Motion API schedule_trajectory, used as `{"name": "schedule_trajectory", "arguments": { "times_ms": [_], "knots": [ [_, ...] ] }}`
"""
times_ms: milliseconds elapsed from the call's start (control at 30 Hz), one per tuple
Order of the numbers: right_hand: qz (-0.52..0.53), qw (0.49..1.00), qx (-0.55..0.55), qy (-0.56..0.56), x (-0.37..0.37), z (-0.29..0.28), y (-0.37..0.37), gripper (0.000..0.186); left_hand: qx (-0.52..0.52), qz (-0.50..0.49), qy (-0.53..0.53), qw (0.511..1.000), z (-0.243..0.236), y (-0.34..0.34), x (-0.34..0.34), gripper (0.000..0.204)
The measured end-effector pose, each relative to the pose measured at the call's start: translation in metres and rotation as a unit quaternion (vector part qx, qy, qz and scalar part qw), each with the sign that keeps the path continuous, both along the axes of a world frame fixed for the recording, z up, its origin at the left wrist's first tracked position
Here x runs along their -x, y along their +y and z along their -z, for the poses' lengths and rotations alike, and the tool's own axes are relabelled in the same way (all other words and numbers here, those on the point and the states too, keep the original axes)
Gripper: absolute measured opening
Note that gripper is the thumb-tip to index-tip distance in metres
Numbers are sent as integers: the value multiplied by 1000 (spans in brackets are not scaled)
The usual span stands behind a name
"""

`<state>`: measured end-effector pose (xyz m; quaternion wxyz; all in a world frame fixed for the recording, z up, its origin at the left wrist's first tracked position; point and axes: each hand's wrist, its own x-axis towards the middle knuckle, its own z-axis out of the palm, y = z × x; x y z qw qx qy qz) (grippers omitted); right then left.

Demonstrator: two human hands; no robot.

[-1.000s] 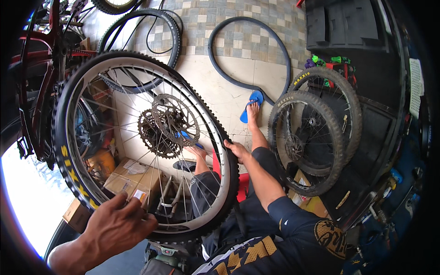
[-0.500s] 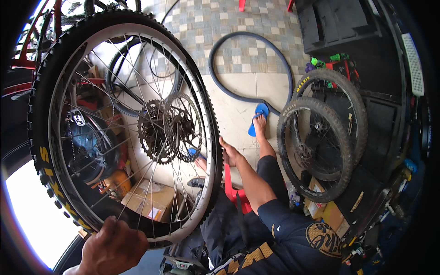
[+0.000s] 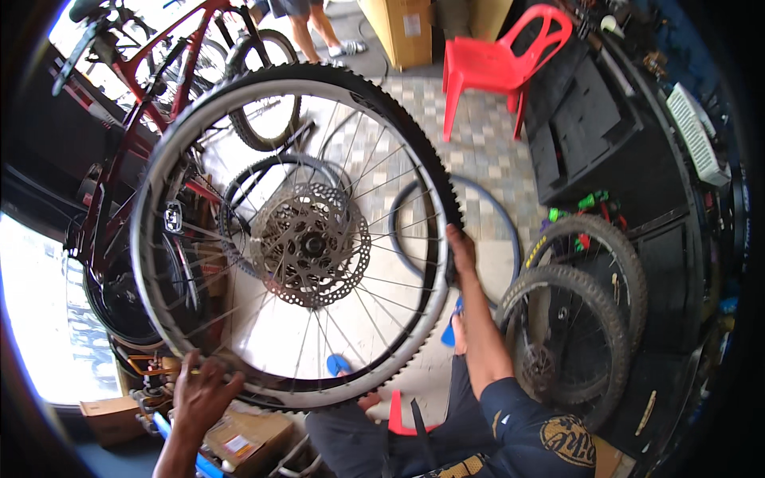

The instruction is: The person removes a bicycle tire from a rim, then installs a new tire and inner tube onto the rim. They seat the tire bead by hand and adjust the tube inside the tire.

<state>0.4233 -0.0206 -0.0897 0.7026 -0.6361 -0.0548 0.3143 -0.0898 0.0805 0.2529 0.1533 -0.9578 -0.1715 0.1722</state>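
Observation:
A bicycle wheel [image 3: 145,231] with a silver rim and a black knobby tyre [image 3: 426,159] is held up in front of me, its side facing me. At its hub sits a perforated disc brake rotor [image 3: 351,275], with the cassette partly hidden behind it. My left hand [image 3: 207,388] grips the lower left of the wheel, fingers bent over the rim. On the right edge, my right hand [image 3: 462,253] is closed against the tyre; some of its fingers are hidden behind it.
Two knobby wheels [image 3: 613,319] lean against a black cabinet [image 3: 594,119] on the right. A loose tyre [image 3: 514,223] lies on the tiles. Beyond stand a red plastic chair [image 3: 486,64] and a cardboard box [image 3: 402,32]. A red bicycle [image 3: 187,60] is at left; another person's legs [image 3: 315,24] show behind.
My view has tipped up, bringing the chair and the person's legs in. The wheel has turned to face me more squarely, and my right hand has closed on its edge.

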Motion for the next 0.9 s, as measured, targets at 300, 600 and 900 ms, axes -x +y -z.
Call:
{"name": "schedule_trajectory", "arguments": {
  "times_ms": [300, 600, 900],
  "knots": [
    [-122, 846, 23, -518, 17, -292, -90, 54, 87, -29, -182, 979, 379, -113, -44, 34],
    [-159, 717, 135, -665, 140, -347, -113, 56, 208, -49, -149, 965, 414, -225, -92, 62],
    [-233, 548, 90, -798, 213, -423, -130, 56, 290, -334, -555, 704, 250, -56, 49, 54]
  ]
}}
